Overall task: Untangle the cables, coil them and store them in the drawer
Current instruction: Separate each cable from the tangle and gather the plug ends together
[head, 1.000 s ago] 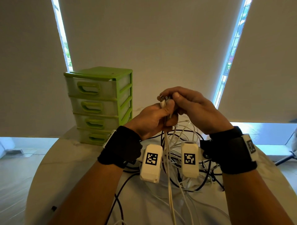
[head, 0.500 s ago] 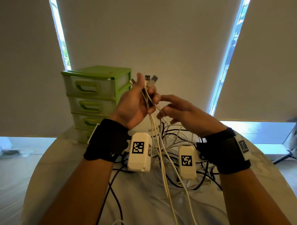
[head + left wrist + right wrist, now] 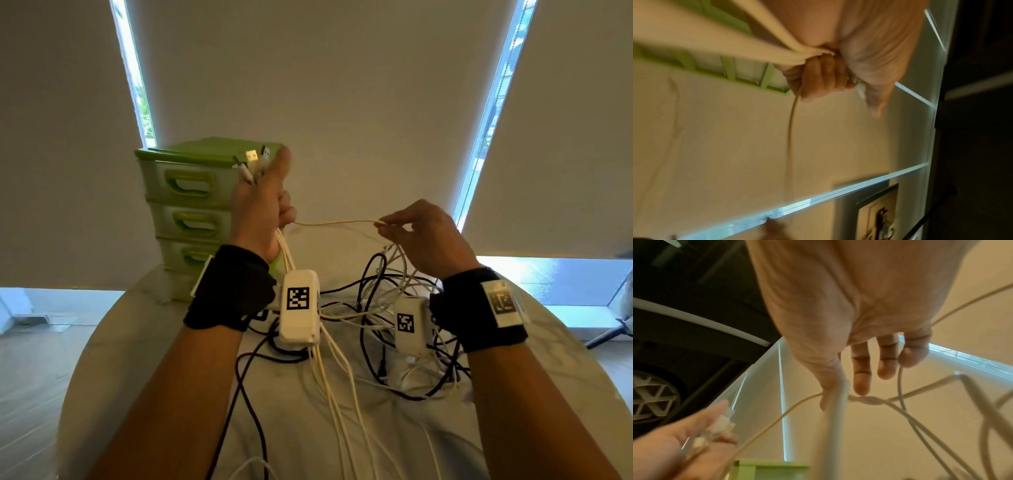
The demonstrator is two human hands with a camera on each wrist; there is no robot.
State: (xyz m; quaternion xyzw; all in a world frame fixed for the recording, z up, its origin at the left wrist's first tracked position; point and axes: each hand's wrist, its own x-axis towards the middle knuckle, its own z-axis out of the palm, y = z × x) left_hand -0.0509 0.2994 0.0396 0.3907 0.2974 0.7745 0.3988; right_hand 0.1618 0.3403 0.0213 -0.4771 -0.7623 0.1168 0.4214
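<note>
With the left hand [image 3: 263, 205] clenched round the bundled cream plug ends, the right hand's [image 3: 424, 236] pinching grip should draw its thin cream cable [image 3: 337, 223] slowly from the black-and-white tangle [image 3: 387, 318] on the round pale worktop [image 3: 144, 346], easing snags

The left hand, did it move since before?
Yes. The left hand went up and to the left: it was beside the drawers' lower levels, and now its thumb tip is up by their top edge.

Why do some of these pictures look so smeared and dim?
Head view: sharp, backlit by bright window strips, edges bent by the wide lens. Left wrist view: cables streaked with motion blur, right side dark. Right wrist view: nearest cable out of focus.
</note>
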